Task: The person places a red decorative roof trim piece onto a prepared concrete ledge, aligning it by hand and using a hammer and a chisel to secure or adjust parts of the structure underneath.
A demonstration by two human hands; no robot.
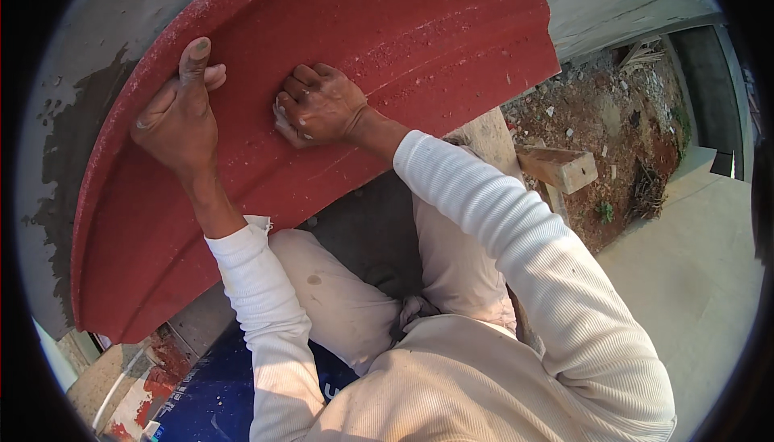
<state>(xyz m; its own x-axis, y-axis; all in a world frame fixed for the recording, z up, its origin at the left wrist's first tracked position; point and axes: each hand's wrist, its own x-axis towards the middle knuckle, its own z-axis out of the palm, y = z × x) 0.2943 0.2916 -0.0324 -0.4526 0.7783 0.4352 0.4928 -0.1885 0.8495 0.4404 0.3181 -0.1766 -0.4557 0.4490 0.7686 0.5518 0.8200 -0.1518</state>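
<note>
A large curved red panel (242,192), with a raised rim and ridges, slants across the upper left in front of me. Over its left part is my left hand (179,115), close to the rim, the thumb stretched up and the fingers curled in. My right hand (321,107) is closed in a fist at the panel's middle, knuckles up, with pale smears on the fingers. Whatever either hand may hold is hidden by the fingers. Reddish crumbs lie along the ridges (419,51) to the right of my right hand.
Grey plastered wall (64,79) with a dark damp patch borders the panel's left rim. A wooden beam (556,166) juts out at the right, above rubble-strewn soil (597,119). Pale concrete (685,256) lies further right. Below my left arm is a blue printed surface (214,398).
</note>
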